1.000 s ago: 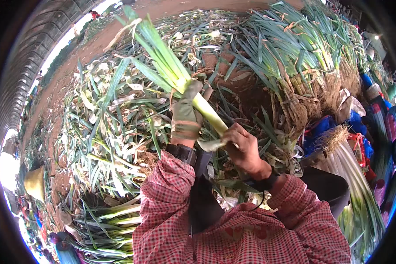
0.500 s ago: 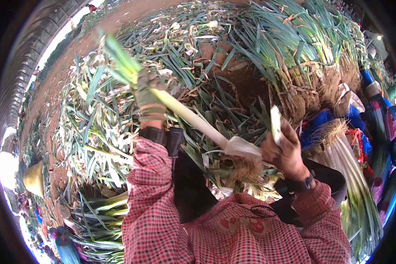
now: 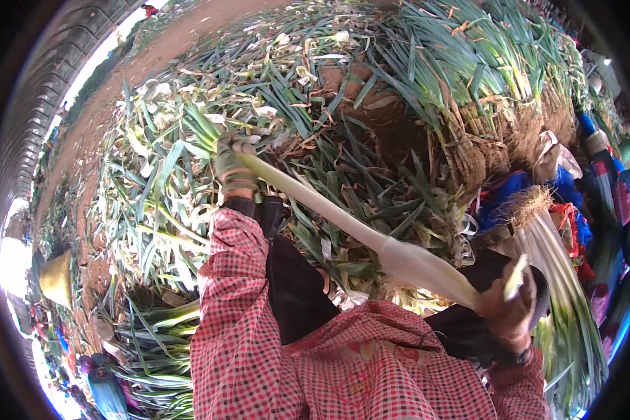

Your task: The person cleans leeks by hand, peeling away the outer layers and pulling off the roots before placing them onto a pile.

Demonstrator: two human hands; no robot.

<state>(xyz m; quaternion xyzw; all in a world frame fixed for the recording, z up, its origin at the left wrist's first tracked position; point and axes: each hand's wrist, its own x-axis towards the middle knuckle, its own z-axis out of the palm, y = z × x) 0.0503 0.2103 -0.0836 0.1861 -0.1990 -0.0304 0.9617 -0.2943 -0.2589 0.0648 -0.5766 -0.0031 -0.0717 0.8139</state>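
Note:
A long leek (image 3: pixel 336 210) stretches slantwise across the middle of the view. My left hand (image 3: pixel 232 159), in a greenish glove, is closed around its upper end, just below the cut green leaves. Lower right, my bare right hand (image 3: pixel 509 311) grips the pale outer skin (image 3: pixel 427 269), which is drawn out from the leek's white shaft in a loose sleeve. A short pale-green piece (image 3: pixel 515 276) sticks up from the right hand; whether it is leaf or a tool I cannot make out. The roots are not visible.
Stripped leaves (image 3: pixel 154 189) cover the ground ahead and to the left. Rooted leeks (image 3: pixel 483 91) stand bundled at the upper right. Leeks with pale shafts (image 3: pixel 556 280) lie beside my right arm, others (image 3: pixel 161 350) at lower left. A yellow object (image 3: pixel 56 280) is far left.
My right hand has moved down and to the right, drawing the outer skin along the shaft. The leek's root tuft no longer shows. My left hand keeps its grip, having shifted slightly.

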